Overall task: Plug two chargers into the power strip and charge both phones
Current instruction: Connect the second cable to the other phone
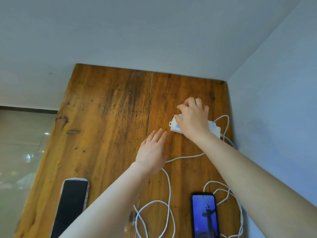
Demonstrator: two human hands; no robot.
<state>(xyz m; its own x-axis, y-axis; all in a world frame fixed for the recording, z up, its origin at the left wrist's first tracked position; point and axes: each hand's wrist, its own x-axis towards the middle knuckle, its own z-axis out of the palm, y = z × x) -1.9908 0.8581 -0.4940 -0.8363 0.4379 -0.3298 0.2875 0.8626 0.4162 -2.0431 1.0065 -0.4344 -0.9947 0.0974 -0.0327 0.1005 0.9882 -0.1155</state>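
A white power strip (174, 125) with a red light lies at the far right of the wooden table (106, 117). My right hand (193, 117) lies over the strip with its fingers bent on something white that the hand mostly hides. My left hand (152, 152) hovers flat and empty just left of the strip, fingers apart. A phone with a dark screen (72, 206) lies at the near left. A second phone with a lit blue screen (205, 215) lies at the near right. White charger cables (169, 188) loop between the strip and the near edge.
The table stands in a corner, with a grey wall behind it and another wall (274, 117) close along its right edge. A tiled floor (20, 152) shows past the left edge. More white cable (228, 193) coils beside the lit phone.
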